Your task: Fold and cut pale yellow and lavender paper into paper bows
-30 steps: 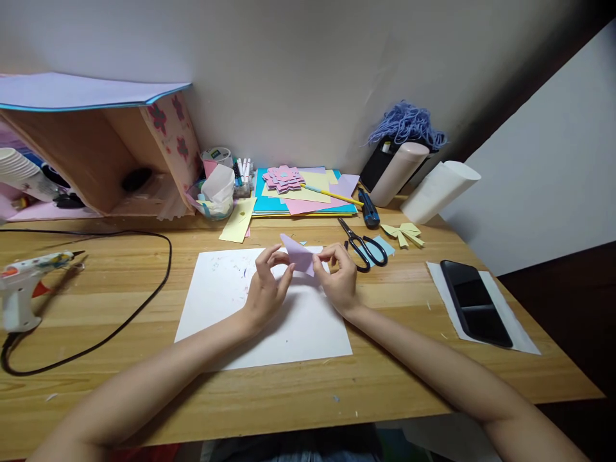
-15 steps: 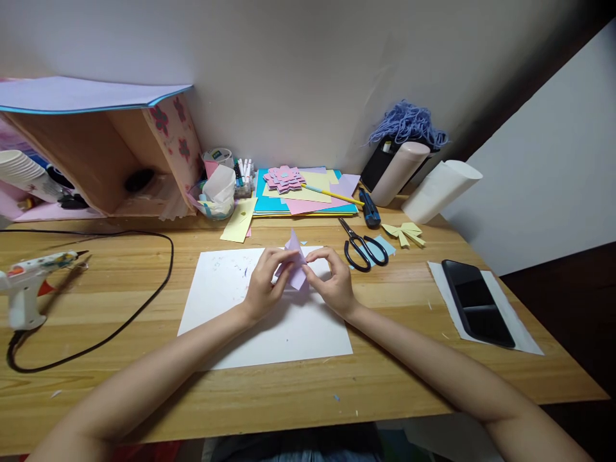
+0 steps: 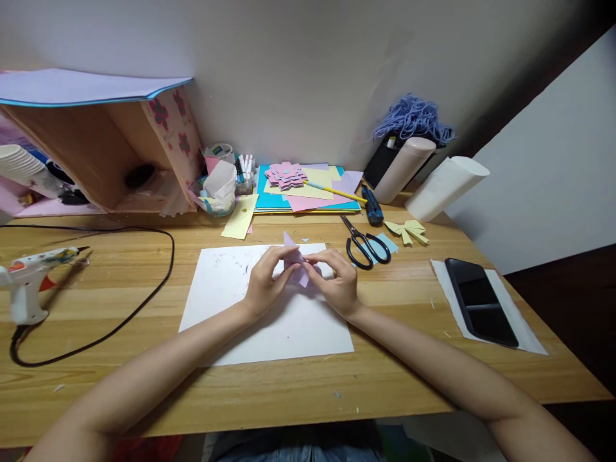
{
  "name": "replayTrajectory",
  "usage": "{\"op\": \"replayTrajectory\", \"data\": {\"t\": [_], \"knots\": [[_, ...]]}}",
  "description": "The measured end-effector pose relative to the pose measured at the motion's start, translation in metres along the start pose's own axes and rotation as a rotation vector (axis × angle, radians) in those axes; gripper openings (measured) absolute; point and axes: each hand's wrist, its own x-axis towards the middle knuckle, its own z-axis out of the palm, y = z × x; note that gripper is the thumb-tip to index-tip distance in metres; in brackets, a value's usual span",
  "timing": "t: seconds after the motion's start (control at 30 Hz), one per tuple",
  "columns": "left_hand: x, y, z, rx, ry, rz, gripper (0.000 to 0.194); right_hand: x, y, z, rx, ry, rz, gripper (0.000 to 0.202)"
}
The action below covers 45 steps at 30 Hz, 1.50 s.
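A small folded piece of purple paper point(image 3: 301, 276) is held between both hands, above a white sheet point(image 3: 289, 327) on the wooden desk. My left hand point(image 3: 267, 279) pinches its left side between thumb and fingers. From the right, my right hand point(image 3: 337, 282) grips the paper's other edge, its fingertips close to those of the left. One pointed tip of the paper sticks up beyond the fingers, and another part shows below them. The fingers cover its middle.
Black-handled scissors point(image 3: 366, 242) lie behind my right hand, near a utility knife point(image 3: 372, 206) and a yellow paper bow point(image 3: 408, 231). A glue gun point(image 3: 36, 282) with its cord is at the left, a phone point(image 3: 480, 301) at the right. Coloured papers point(image 3: 308, 204) lie by the wall.
The purple paper has turned a little in the fingers, and its upper tip now leans further left. My right fingertips have moved closer to my left ones. The view has shifted slightly.
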Motion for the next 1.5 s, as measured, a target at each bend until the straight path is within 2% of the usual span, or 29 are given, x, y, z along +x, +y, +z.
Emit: {"op": "replayTrajectory", "data": {"t": [0.1,0.33,0.8,1.03,1.27,1.5], "knots": [[0.0004,-0.0002,-0.0002,0.029,-0.013,-0.025,0.035,-0.0002,-0.0006,0.0001,0.015,0.024,0.013,0.012],[0.001,0.0018,-0.0014,0.043,-0.013,0.01,0.031,0.0014,-0.0011,-0.001,0.037,-0.017,-0.01,0.021],[0.001,0.0031,-0.0013,0.037,-0.037,-0.05,0.017,0.0012,0.0,-0.0005,0.007,-0.04,0.009,0.012],[0.0001,0.0018,-0.0002,0.086,0.0,-0.031,0.015,-0.0001,-0.0019,0.0004,-0.045,-0.027,-0.019,0.012],[0.0018,-0.0023,-0.006,0.37,0.199,0.002,0.012,0.0006,-0.001,0.0004,-0.008,-0.021,0.056,0.011],[0.0008,-0.0035,-0.0069,0.296,0.144,0.049,0.016,0.0021,-0.0007,-0.0003,0.026,-0.081,0.082,0.012]]}}
